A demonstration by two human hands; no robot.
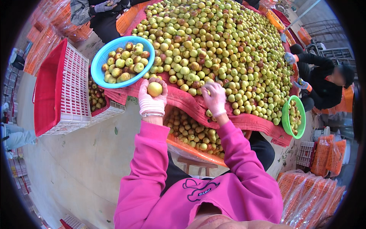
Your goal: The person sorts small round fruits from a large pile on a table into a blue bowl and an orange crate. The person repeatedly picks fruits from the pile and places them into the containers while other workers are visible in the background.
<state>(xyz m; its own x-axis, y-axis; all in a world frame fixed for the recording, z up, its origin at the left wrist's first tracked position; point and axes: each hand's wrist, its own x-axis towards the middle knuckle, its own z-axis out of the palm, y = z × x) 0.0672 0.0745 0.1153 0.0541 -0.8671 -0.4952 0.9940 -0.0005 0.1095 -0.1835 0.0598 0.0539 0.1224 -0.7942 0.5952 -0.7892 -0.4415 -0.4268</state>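
Observation:
My left hand (153, 98), in a pale knit glove with bare fingertips, is turned palm up. A yellow-green jujube (154, 89) rests in it, with the fingers curled around the fruit. Just beyond that hand, a blue plastic basket (95, 67) holds green and brown-red jujubes. My right hand (214, 97), gloved the same way, reaches to the near edge of a large heap of jujubes (211, 48). Its fingers bend down among the fruit, and whether they grip one is hidden. The heap lies on a red quilted cloth (183, 98).
Below the cloth sits an orange crate (197, 156) of browner jujubes. White crates with red lining (75, 83) stand at left. A green basket (286, 114) is at the heap's right edge. Two people (323, 77) (100, 20) sit around the heap. Wrapped orange crates (308, 194) are lower right.

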